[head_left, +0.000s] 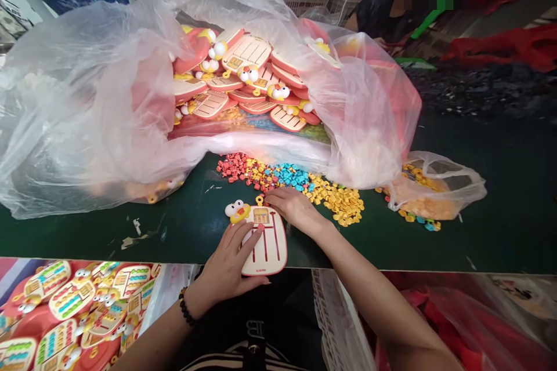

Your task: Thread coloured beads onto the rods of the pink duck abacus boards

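A flat cream-and-red toy board (272, 246) with bulging duck eyes, a yellow beak and several long slots lies near the table's front edge. My left hand (230, 252) grips its left side, fingers across the face and thumb by the lower edge. One fingertip presses a small red bead (261, 227) at the top of a slot. Beside the board's upper right corner is my right hand (293, 208), its fingers closed together and bent down by the pile of red beads (235, 167). Whatever those fingertips pinch is hidden.
Blue beads (290, 175) and yellow beads (343, 200) lie heaped on the green table (195, 232). Behind them, a large clear plastic bag (87, 110) holds many slotted boards. A small bag (435, 197) of beads sits right. Bead-filled boards (61, 290) lie lower left. Another person (383, 11) is across.
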`<action>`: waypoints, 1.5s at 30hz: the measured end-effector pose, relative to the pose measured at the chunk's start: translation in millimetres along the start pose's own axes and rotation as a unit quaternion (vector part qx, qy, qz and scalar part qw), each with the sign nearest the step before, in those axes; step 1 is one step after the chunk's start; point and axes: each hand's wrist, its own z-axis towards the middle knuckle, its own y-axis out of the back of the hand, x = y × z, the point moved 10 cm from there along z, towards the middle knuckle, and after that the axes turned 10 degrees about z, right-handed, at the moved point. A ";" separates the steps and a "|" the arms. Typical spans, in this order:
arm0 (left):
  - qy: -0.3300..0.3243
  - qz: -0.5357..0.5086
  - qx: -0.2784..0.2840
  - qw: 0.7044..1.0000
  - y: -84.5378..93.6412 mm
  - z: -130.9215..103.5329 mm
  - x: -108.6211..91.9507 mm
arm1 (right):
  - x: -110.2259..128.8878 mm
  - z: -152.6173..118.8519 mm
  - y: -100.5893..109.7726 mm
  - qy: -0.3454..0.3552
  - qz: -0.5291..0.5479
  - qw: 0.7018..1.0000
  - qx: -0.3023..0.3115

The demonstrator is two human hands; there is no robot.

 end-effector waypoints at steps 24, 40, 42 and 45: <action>0.046 0.073 -0.093 0.992 12.6 -1.6 -2.9 | 50.9 -67.8 3.3 -0.185 -0.091 0.958 -0.198; 0.051 -0.062 -0.090 0.993 14.9 -18.9 4.7 | 52.8 -35.4 -17.0 -0.157 0.128 0.965 -0.166; 0.055 -0.085 -0.100 0.990 15.0 -20.8 7.7 | 62.4 -22.6 -23.1 -0.120 0.178 0.965 -0.153; 0.079 -0.104 -0.140 0.981 20.0 -25.6 14.5 | 72.5 -14.2 -20.3 -0.061 0.295 0.945 -0.125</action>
